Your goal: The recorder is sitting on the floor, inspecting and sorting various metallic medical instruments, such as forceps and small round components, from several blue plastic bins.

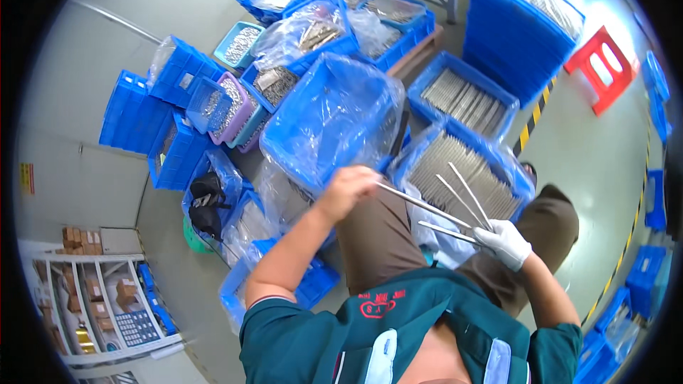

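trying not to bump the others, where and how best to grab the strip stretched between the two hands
Probably pinch the strip on its bare stretch beside the left hand, coming from above: it's long and thin, nothing covers it there, and the other strips fan out from the gloved right hand.

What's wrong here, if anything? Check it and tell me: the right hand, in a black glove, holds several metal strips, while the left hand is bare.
The glove is white, not black, as the head view shows. The right hand does hold several metal strips, and the left hand is bare.
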`<state>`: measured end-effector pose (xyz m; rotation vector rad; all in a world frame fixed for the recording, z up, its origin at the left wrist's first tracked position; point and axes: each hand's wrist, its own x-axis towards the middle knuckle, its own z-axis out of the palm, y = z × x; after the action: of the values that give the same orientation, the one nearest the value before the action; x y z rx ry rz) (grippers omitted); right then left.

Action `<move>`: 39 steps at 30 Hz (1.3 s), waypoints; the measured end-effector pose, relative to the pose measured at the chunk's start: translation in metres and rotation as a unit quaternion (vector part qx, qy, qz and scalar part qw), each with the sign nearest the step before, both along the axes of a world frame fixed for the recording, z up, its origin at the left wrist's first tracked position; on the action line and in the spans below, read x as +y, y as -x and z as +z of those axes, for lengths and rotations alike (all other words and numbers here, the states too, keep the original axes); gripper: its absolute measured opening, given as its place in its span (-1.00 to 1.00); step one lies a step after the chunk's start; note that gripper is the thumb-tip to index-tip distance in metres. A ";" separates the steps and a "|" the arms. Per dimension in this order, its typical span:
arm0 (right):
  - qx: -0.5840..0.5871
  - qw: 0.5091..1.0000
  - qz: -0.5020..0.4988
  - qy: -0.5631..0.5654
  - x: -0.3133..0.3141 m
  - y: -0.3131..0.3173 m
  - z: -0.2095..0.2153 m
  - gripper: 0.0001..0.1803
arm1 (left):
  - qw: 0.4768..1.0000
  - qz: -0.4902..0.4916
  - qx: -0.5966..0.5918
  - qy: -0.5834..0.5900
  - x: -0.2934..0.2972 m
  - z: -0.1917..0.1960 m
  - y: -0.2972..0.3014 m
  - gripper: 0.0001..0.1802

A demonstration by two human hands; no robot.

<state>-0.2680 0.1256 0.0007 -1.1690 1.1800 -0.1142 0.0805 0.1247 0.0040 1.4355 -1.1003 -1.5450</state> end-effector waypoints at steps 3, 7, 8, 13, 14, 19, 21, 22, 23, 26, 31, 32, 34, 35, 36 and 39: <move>-0.049 0.991 -0.110 -0.055 -0.026 0.001 -0.019 -0.68 | 0.981 0.185 -0.015 0.050 -0.040 0.011 -0.074 -0.70; -0.022 0.984 -0.156 -0.086 -0.060 -0.017 -0.051 -0.67 | 0.920 0.352 -0.126 0.114 -0.102 -0.016 -0.145 -0.64; -0.002 0.983 -0.157 -0.094 -0.066 -0.018 -0.060 -0.72 | 0.910 0.378 -0.132 0.108 -0.123 -0.027 -0.160 -0.64; 0.014 0.967 -0.170 -0.191 -0.086 -0.024 -0.100 -0.69 | 0.900 0.434 -0.030 0.020 -0.221 -0.060 -0.235 -0.66; 0.001 0.960 -0.203 -0.194 -0.086 -0.020 -0.112 -0.70 | 0.901 0.433 -0.011 -0.012 -0.244 -0.068 -0.245 -0.65; 0.085 0.947 -0.202 -0.235 -0.107 -0.009 -0.131 -0.68 | 0.901 0.432 0.017 -0.044 -0.341 -0.104 -0.284 -0.65; 0.090 0.938 -0.224 -0.250 -0.118 -0.014 -0.130 -0.68 | 0.898 0.433 0.055 -0.060 -0.376 -0.116 -0.300 -0.67; 0.094 0.933 -0.238 -0.254 -0.119 -0.011 -0.137 -0.67 | 0.896 0.431 0.071 -0.075 -0.393 -0.120 -0.307 -0.67; 0.102 0.929 -0.242 -0.262 -0.123 -0.011 -0.138 -0.67 | 0.903 0.417 0.067 -0.077 -0.408 -0.126 -0.310 -0.68; 0.122 0.922 -0.248 -0.270 -0.130 -0.012 -0.145 -0.67 | 0.926 0.367 0.018 -0.091 -0.445 -0.136 -0.324 -0.72; 0.142 0.904 -0.281 -0.290 -0.140 -0.017 -0.155 -0.72 | 0.914 0.392 0.090 -0.054 -0.483 -0.164 -0.352 -0.76; 0.157 0.899 -0.286 -0.292 -0.141 -0.019 -0.155 -0.73 | 0.891 0.453 0.023 0.002 -0.485 -0.169 -0.357 -0.78; 0.148 0.900 -0.282 -0.298 -0.147 -0.022 -0.157 -0.73 | 0.830 0.496 -0.232 0.102 -0.491 -0.188 -0.376 -0.72; 0.143 0.896 -0.291 -0.304 -0.145 -0.021 -0.156 -0.73 | 0.855 0.395 -0.303 0.145 -0.493 -0.197 -0.368 -0.75; 0.142 0.894 -0.290 -0.312 -0.143 -0.016 -0.156 -0.71 | 0.864 0.287 -0.368 0.189 -0.495 -0.200 -0.354 -0.75; 0.193 0.890 -0.291 -0.293 -0.139 -0.015 -0.163 -0.70 | 0.888 -0.059 -0.425 0.168 -0.504 -0.196 -0.311 -0.63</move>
<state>-0.2530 -0.0130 -0.1620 -0.2789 1.7415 0.0301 0.3919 -0.3795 -0.1920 1.8535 -1.8768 -0.6892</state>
